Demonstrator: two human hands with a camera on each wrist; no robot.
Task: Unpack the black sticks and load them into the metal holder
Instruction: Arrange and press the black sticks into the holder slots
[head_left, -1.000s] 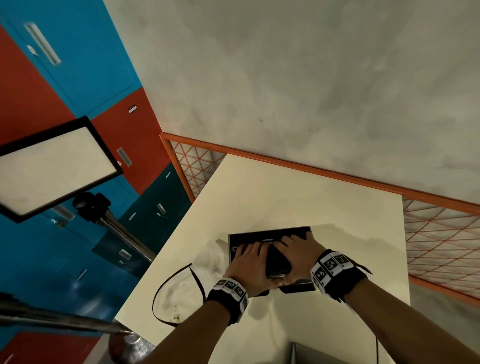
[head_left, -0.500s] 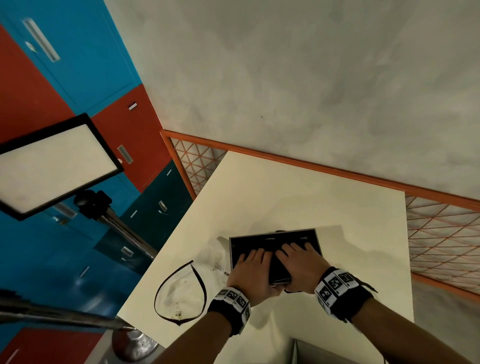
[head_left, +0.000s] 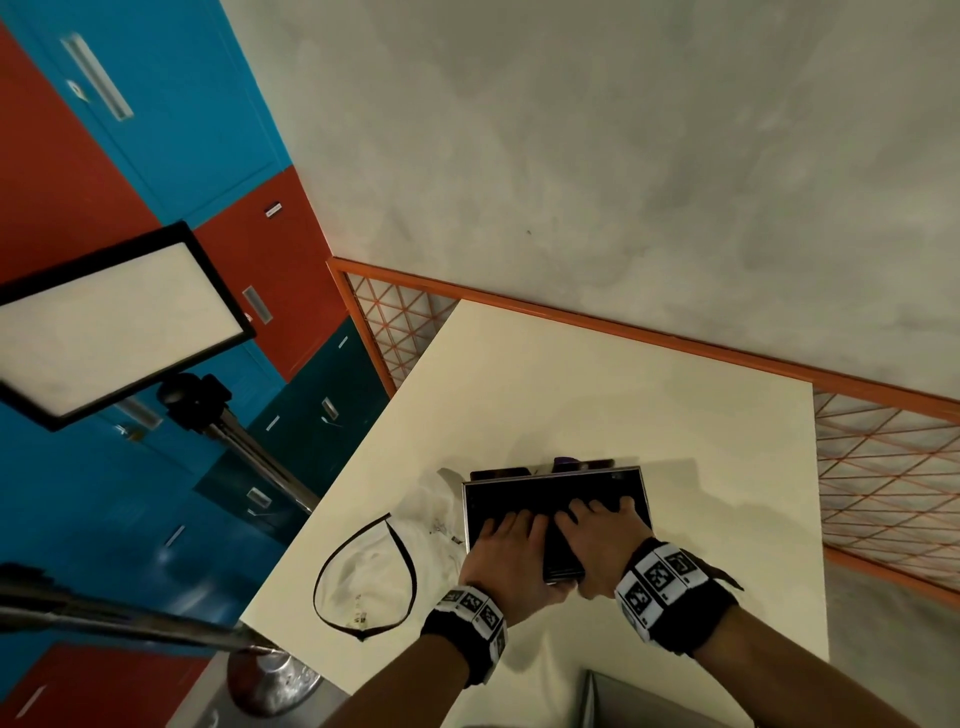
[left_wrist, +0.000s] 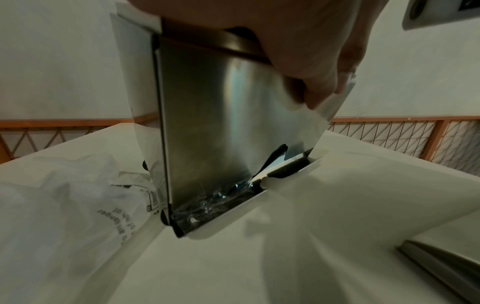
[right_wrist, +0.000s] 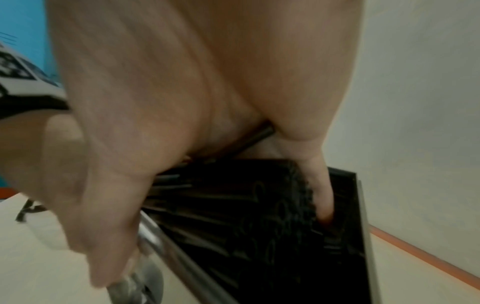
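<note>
The metal holder (head_left: 631, 480) stands on the white table (head_left: 571, 389), its open top dark with black sticks (head_left: 519, 496). Both hands rest over that opening. My left hand (head_left: 511, 540) grips the holder's near wall, with the thumb pressed on the steel face (left_wrist: 221, 123) and the fingers over the rim. My right hand (head_left: 597, 527) wraps a bundle of black sticks (right_wrist: 233, 205), one finger (right_wrist: 322, 195) reaching down beside them inside the holder. The bundle's near end (head_left: 561, 566) juts out between the two hands. Crumpled clear film (left_wrist: 215, 201) lies in the holder's base tray.
A clear plastic bag (head_left: 374, 566) with a black drawstring lies left of the holder. Small dark items (head_left: 498, 473) sit just behind it. A grey box (head_left: 649, 701) is at the near table edge. A light panel (head_left: 114, 322) on a tripod stands left; orange mesh fencing (head_left: 883, 467) borders the table.
Both hands have slid toward me along the holder's top, and more of its dark opening now shows beyond the fingertips. The bundle stays between the hands.
</note>
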